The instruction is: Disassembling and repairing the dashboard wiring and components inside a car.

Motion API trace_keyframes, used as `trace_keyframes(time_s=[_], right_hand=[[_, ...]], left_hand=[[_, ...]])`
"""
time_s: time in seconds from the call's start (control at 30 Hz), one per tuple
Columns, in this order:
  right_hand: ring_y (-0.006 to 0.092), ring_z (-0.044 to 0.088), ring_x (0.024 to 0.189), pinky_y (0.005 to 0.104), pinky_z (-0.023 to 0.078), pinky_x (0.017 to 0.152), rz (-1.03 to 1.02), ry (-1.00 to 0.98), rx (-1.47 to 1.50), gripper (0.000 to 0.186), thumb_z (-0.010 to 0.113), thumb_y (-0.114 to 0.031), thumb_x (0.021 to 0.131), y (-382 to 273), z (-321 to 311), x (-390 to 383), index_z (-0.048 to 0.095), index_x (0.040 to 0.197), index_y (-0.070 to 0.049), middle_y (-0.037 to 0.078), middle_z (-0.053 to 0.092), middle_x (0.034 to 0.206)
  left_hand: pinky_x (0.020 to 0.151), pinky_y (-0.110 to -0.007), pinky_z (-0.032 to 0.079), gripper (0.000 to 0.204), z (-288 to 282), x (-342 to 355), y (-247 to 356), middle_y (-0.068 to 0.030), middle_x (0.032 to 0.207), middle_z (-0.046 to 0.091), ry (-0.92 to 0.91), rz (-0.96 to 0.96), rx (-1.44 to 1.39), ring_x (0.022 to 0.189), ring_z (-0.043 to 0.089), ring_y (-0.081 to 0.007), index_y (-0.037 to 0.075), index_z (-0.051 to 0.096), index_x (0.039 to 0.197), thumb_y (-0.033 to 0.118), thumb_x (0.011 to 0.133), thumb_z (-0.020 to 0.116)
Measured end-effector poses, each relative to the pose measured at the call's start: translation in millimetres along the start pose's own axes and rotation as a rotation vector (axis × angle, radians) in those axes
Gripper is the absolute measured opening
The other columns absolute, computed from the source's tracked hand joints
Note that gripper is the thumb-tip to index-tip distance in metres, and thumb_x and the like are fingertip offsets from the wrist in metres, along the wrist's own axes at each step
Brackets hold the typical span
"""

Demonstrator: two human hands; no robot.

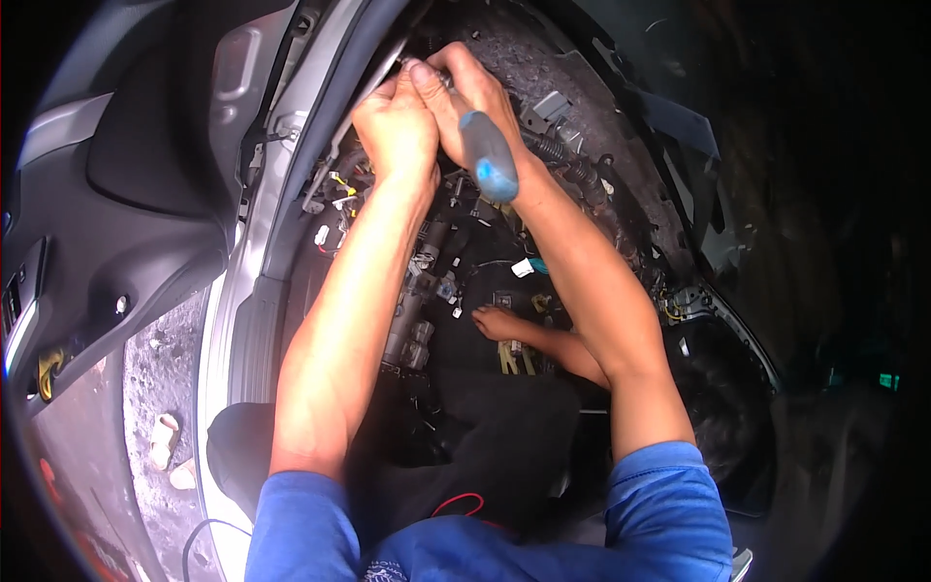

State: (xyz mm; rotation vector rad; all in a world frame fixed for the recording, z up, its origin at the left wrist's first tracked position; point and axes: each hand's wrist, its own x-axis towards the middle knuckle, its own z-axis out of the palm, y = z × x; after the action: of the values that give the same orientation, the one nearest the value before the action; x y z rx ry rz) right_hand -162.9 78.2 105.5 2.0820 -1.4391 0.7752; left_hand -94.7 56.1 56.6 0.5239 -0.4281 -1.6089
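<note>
From where I stand, both hands are raised together at the forward door-side corner of a stripped vehicle cabin. The right hand [475, 92] is closed around a tool with a blue-grey handle [490, 160]; the rounded handle end points back toward the wearer, above the right forearm. The tool's working end is hidden among the fingers. The left hand [400, 121] is curled, its fingertips meeting the right hand beside the door pillar [335, 97]; I cannot tell what it grips. Below the wrists lie exposed wiring, a metal crossbeam [412, 310] and a white connector [522, 267]. A corrugated hose [551, 150] runs to the right of the right hand. A co-worker's hand [497, 323] reaches in from the right, beneath the wearer's right arm. The door [145, 175] stands open at left; a pale sandal [165, 441] lies on the ground outside
</note>
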Motion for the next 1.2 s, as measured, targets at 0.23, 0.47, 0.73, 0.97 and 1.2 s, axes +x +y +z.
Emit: trace_keyframes(time_s=[0.23, 0.47, 0.73, 0.97, 1.2], right_hand=[[0.0282, 0.065, 0.079, 0.0444, 0.050, 0.071, 0.664, -0.229, 0.316, 0.051, 0.047, -0.049, 0.096, -2, -9, 14, 0.057, 0.096, 0.001, 0.013, 0.061, 0.074], [0.0123, 0.050, 0.038, 0.0240, 0.039, 0.034, 0.992, -0.284, 0.659, 0.053, 0.046, -0.048, 0.098, 4, -15, 28, 0.058, 0.094, 0.004, 0.006, 0.056, 0.063], [0.0196, 0.060, 0.052, 0.0320, 0.046, 0.052, 1.112, -0.359, 0.636, 0.044, 0.050, -0.041, 0.097, 10, -28, 27, 0.059, 0.098, 0.002, 0.011, 0.061, 0.069], [0.0161, 0.058, 0.048, 0.0275, 0.044, 0.042, 0.876, -0.268, 0.467, 0.050, 0.050, -0.046, 0.097, 1, -14, 11, 0.060, 0.102, 0.003, 0.015, 0.066, 0.081], [0.0133, 0.052, 0.044, 0.0244, 0.041, 0.039, -0.033, -0.104, 0.009, 0.049, 0.047, -0.046, 0.098, 4, -4, 9, 0.060, 0.097, 0.001, 0.008, 0.056, 0.065]], left_hand=[[0.040, -0.025, 0.035, 0.026, -1, -6, 10, -0.0023, 0.060, 0.054, -0.011, -0.124, 0.039, 0.044, 0.046, -0.0097, -0.003, 0.063, 0.079, 0.020, 0.091, 0.065], [0.041, -0.025, 0.035, 0.031, 2, -15, 19, -0.0042, 0.060, 0.055, -0.038, -0.137, -0.074, 0.043, 0.046, -0.0108, -0.002, 0.061, 0.070, 0.020, 0.092, 0.063], [0.043, -0.026, 0.035, 0.032, 6, -20, 25, -0.0036, 0.059, 0.053, -0.104, -0.121, -0.097, 0.045, 0.046, -0.0104, -0.003, 0.061, 0.073, 0.023, 0.093, 0.062], [0.053, -0.030, 0.044, 0.028, 4, -10, 8, -0.0058, 0.064, 0.063, 0.001, -0.105, 0.066, 0.053, 0.052, -0.0096, -0.005, 0.071, 0.084, 0.017, 0.094, 0.058], [0.043, -0.026, 0.035, 0.031, 0, -2, 1, -0.0032, 0.057, 0.053, 0.020, 0.072, 0.072, 0.045, 0.046, -0.0097, -0.004, 0.062, 0.075, 0.020, 0.094, 0.060]])
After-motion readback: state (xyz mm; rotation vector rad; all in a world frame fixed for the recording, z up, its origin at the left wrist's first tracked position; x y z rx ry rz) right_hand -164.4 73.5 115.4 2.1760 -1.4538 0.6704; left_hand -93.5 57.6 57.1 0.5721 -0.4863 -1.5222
